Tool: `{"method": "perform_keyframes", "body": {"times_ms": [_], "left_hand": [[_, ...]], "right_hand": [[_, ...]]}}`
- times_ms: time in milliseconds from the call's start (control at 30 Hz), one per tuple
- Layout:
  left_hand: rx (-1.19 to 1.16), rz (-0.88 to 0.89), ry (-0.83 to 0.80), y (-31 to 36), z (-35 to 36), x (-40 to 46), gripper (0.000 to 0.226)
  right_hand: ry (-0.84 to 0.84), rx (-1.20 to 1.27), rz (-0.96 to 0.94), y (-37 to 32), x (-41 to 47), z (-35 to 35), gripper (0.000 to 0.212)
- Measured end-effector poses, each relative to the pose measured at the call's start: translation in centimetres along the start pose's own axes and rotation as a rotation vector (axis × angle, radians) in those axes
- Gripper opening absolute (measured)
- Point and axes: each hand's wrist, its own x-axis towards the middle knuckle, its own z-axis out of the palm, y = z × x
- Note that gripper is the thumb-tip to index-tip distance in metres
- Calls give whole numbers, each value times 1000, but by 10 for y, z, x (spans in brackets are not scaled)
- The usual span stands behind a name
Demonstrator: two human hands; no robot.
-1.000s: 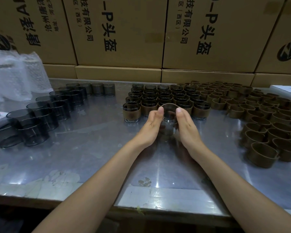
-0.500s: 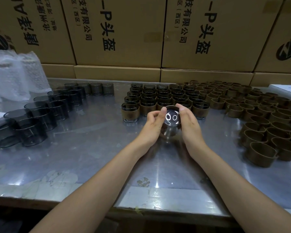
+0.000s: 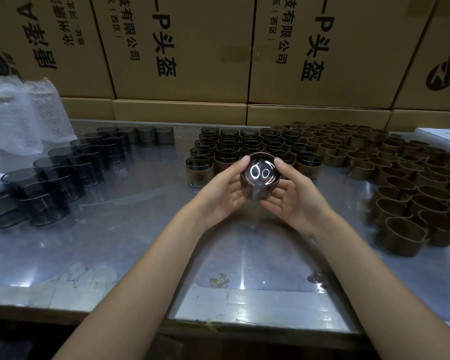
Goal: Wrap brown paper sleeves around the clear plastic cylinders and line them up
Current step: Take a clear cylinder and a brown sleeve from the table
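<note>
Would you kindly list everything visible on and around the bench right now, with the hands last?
Sleeved cylinder in hand: one, brown sleeve on clear plastic, held above bench centre.
Finished sleeved cylinders: dozens, brown and clear, rows at centre back.
Empty paper sleeves: many, brown, right.
Bare cylinders: about twenty, smoky clear, left.
Bubble wrap: a pile, white, far left.
Cartons: several, tan, behind.
Bench: one, steel.
Left hand: grip on held cylinder.
Right hand: same.

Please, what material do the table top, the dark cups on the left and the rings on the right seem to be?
Table top: probably stainless steel sheet; it is grey and mirrors the lights.
Dark cups: likely smoke-tinted clear plastic; you see through the glossy walls.
Rings: apparently brown paper or card; matte, opaque, thin-walled.
</note>
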Motion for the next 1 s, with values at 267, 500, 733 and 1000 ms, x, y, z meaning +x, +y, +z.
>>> {"method": "perform_keyframes", "body": {"times_ms": [267, 500, 733, 1000], "left_hand": [[-166, -78, -158, 1, -2, -7, 64], [-228, 31, -350, -3, -1, -8, 63], [-229, 70, -268, 1, 1, -10, 89], [244, 334, 59, 1, 12, -5, 69]], "right_hand": [[-184, 78, -66, -1, -5, -5, 38], [-318, 141, -128, -1, -7, -2, 79], [-276, 153, -149, -1, -6, 0, 72], [121, -319, -371, 9, 2, 12, 49]]}}
